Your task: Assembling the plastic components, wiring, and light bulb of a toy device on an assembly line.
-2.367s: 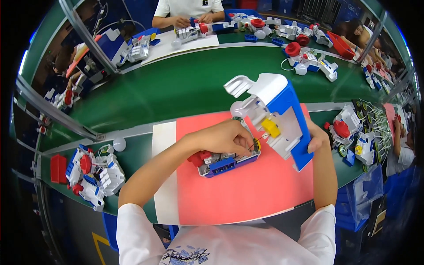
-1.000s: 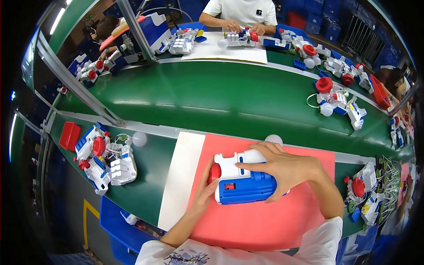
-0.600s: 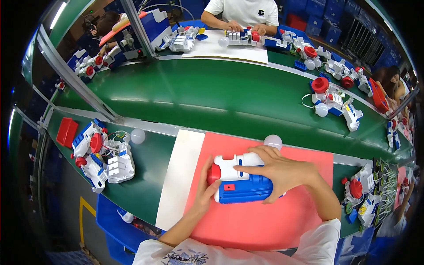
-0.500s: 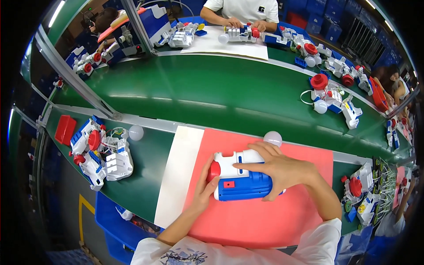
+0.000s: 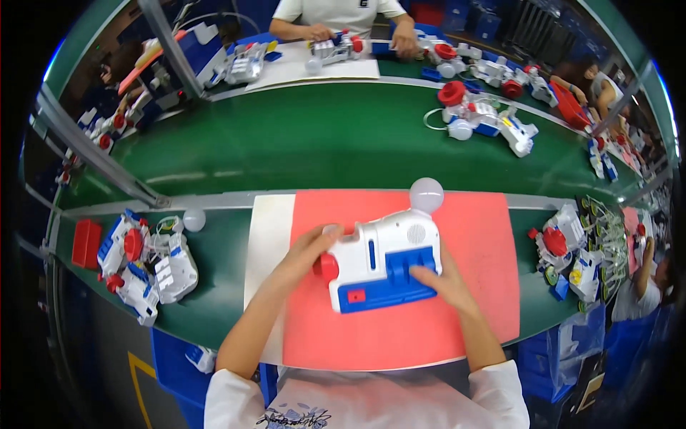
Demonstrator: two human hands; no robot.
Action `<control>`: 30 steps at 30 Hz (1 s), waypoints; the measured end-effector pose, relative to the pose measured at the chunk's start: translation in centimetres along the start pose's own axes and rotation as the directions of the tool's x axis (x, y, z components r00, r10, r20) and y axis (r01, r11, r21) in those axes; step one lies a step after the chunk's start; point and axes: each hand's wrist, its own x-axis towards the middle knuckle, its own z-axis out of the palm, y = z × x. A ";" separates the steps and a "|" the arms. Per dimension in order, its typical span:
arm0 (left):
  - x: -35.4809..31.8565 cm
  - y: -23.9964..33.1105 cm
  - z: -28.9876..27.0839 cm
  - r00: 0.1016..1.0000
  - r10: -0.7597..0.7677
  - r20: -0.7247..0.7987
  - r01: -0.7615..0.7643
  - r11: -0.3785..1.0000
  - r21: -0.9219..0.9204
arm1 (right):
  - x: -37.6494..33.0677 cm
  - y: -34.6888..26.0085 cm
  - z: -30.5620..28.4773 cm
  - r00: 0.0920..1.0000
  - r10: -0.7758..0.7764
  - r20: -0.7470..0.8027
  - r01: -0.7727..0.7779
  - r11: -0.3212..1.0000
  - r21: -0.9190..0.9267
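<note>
A white and blue toy device (image 5: 382,268) with a red knob on its left end lies flat on the pink mat (image 5: 479,314). A round white bulb (image 5: 426,194) sticks out at its upper right corner. My left hand (image 5: 307,247) grips the device's left end, beside the red knob. My right hand (image 5: 443,282) rests on the blue lower right part, fingers pressed on its surface.
A white sheet (image 5: 266,243) lies left of the mat. Similar toy units (image 5: 143,261) and a red block (image 5: 86,243) sit at the left, more units (image 5: 572,254) at the right. A green conveyor belt (image 5: 343,136) runs beyond. Another person (image 5: 343,14) works across it.
The device went from open and tilted upright to closed and flat on the mat. My right hand slid from its top down onto its lower right. The view shifted slightly.
</note>
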 end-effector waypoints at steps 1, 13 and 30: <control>-1.2 1.0 0.2 0.999 0.015 0.044 -0.021 0.988 0.154 | -1.3 0.2 0.0 1.000 -0.017 0.009 0.017 1.000 0.010; -9.4 2.0 3.5 0.846 0.321 0.426 -0.532 0.575 0.622 | -4.6 2.1 -0.5 0.917 -0.399 -0.013 0.400 0.915 0.048; -8.7 2.4 4.8 0.795 0.468 0.385 -0.550 0.292 0.782 | -3.6 3.6 1.3 0.839 -0.527 -0.139 0.525 0.849 -0.050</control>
